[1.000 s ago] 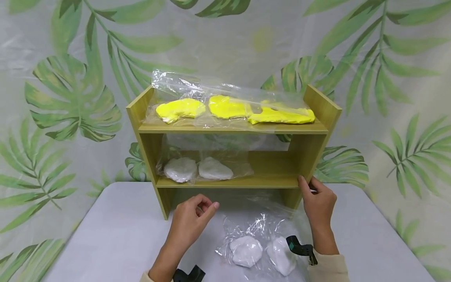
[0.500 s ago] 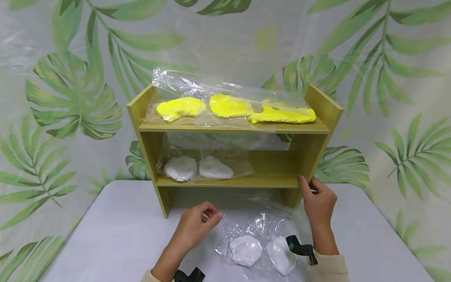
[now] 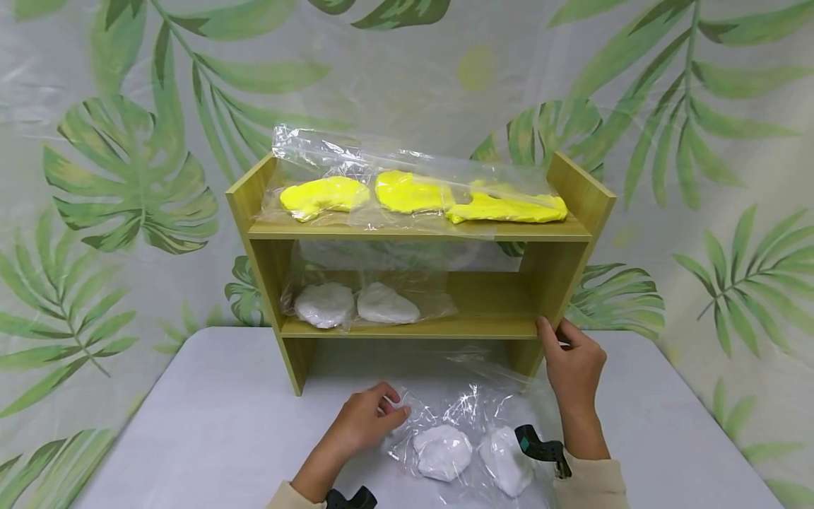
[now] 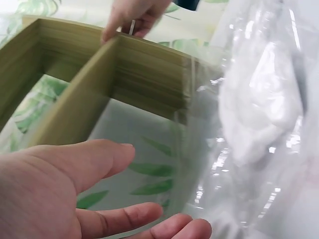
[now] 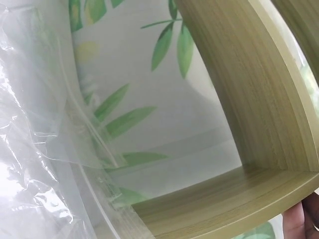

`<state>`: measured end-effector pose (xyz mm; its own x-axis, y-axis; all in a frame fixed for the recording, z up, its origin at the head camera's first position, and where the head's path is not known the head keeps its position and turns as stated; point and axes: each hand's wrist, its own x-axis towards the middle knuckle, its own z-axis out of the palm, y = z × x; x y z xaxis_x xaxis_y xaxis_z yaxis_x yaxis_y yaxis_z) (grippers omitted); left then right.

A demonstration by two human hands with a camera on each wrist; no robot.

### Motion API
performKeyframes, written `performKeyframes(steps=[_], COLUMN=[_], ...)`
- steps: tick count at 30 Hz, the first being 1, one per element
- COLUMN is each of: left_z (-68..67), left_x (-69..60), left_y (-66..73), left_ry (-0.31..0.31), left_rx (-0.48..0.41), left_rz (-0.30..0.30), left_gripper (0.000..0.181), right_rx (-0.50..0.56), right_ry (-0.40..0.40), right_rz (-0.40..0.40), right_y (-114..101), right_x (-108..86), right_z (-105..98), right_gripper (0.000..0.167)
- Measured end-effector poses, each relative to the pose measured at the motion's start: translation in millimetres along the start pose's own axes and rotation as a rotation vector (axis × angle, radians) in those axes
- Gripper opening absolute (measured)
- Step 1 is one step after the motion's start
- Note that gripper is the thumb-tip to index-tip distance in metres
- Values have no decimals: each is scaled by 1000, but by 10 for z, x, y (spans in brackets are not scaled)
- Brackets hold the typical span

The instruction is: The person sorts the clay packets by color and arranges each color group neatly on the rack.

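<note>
Head view: compared with the frame half a second earlier, the left hand [image 3: 367,420] sits lower and nearer the clear plastic bagging [image 3: 467,406]; the right hand [image 3: 575,364] is unchanged, gripping the right panel of the shelf unit [image 3: 490,300]. The hands are well apart. The bagging, holding two rounded white lumps [image 3: 444,452], lies on the smooth pale tabletop [image 3: 210,403] before the unit. A leaf-print backdrop [image 3: 407,78] hangs behind. Bagged yellow pieces [image 3: 413,192], irregular and flattened, occupy the top shelf; bagged white pieces [image 3: 388,304], the lower.

Left wrist view: left thumb and fingers spread, grasping nothing; contact with the glossy, creased film cannot be determined.

Right wrist view: wood-grain boards with straight edges; fingertips show at the unit's edge, the remaining hand out of frame.
</note>
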<state>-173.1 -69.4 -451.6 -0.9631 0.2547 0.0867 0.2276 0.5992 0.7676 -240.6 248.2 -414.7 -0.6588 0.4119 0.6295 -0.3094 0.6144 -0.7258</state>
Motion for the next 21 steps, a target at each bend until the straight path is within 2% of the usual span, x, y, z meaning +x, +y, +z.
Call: performKeyframes(steps=[12,21], left_z=[113,205], left_x=[16,11], left_y=[-132,-142], left_ry=[-47,-37], left_rx=[20,28], left_rz=[-25,-15], left_gripper=[32,31], right_rx=[0,2], right_ry=[-2,2], right_rz=[3,-4], right_y=[4,23], right_x=[-7,-3], right_z=[-1,6], right_gripper=[28,28])
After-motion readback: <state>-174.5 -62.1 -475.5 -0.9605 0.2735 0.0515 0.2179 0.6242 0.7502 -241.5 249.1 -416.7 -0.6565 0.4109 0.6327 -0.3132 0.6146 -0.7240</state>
